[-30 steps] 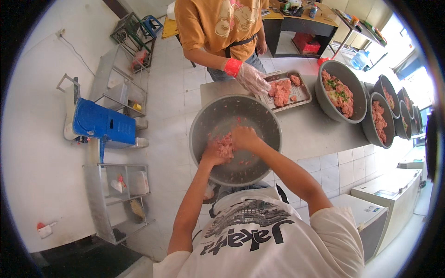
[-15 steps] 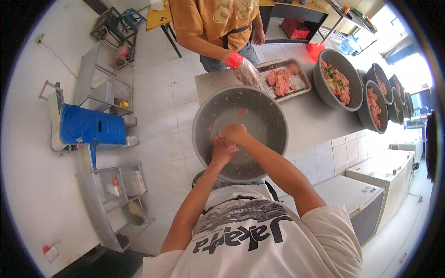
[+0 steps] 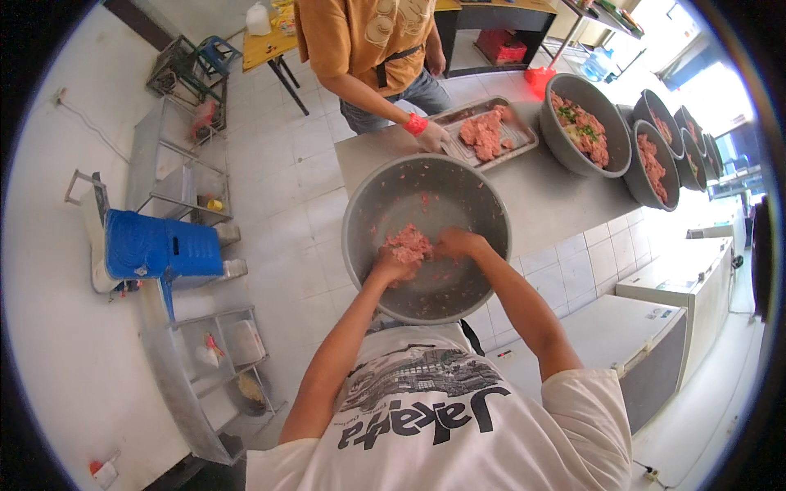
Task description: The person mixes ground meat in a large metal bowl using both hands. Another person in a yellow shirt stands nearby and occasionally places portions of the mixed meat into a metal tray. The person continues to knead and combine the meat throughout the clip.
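A large grey bowl (image 3: 360, 192) is in front of me, its inside smeared with bits of meat. Low in it, my left hand (image 3: 395, 267) cups a lump of pink ground meat (image 3: 408, 242). My right hand (image 3: 457, 243) is also inside the bowl, just right of the lump, with its fingers curled toward it. Whether those fingers hold any meat is hidden. Across the bowl, a co-worker's gloved hand (image 3: 429, 137) is at the edge of a metal tray (image 3: 524, 141) that carries another mound of ground meat (image 3: 483, 133).
A steel table (image 3: 565, 209) extends to the right. On it stand a grey bowl of meat with green herbs (image 3: 583, 131) and several more meat-filled bowls. White chest freezers (image 3: 606, 340) line the lower right. A blue machine (image 3: 164, 244) and metal shelves stand at the left.
My hands, close together before, have parted; the right moved rightward. A meat lump now shows in my left hand. The co-worker's hand drew back to the tray's near-left edge.
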`<action>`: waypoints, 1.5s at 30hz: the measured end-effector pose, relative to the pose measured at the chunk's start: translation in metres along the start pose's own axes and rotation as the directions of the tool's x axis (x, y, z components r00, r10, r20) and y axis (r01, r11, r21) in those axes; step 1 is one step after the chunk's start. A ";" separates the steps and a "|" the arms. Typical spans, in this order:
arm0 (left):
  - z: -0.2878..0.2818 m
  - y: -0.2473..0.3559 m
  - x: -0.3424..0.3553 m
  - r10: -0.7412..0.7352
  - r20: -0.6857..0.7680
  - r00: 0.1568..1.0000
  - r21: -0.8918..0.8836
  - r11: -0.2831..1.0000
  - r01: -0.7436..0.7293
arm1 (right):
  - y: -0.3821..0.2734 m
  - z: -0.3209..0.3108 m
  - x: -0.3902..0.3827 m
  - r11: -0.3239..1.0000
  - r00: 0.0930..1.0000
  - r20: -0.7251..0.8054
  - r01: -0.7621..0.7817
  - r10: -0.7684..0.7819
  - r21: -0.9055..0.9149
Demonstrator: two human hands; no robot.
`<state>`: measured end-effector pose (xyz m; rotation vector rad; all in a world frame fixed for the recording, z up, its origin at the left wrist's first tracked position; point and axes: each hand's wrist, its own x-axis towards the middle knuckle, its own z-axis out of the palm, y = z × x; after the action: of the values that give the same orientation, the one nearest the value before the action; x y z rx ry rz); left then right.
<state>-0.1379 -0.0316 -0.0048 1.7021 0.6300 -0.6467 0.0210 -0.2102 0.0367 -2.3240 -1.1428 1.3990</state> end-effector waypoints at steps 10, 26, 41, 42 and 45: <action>-0.009 0.003 -0.022 0.370 -0.039 0.928 0.616 0.740 -0.269 | -0.090 -0.005 -0.051 0.977 0.918 -0.353 -0.210 0.179 -0.049; 0.019 -0.073 0.041 0.662 -0.056 0.748 0.642 0.597 -0.481 | -0.132 0.048 -0.026 0.926 0.813 -0.582 -0.225 0.007 -0.304; 0.006 0.005 -0.015 0.383 -0.060 0.922 0.469 0.826 -0.312 | 0.003 -0.003 0.005 0.989 0.992 -0.122 0.048 -0.031 0.142; 0.001 0.005 -0.017 0.328 -0.009 0.945 0.437 0.851 -0.291 | 0.018 -0.006 0.001 0.982 0.988 -0.129 0.099 -0.079 0.159; -0.008 0.007 -0.027 0.266 -0.039 0.963 0.461 0.860 -0.219 | 0.033 -0.029 -0.004 0.994 0.985 -0.173 0.029 -0.012 0.101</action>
<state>-0.1510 -0.0275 0.0210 2.2228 0.3337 -0.5537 0.0608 -0.2297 0.0380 -2.3020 -1.0174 1.1932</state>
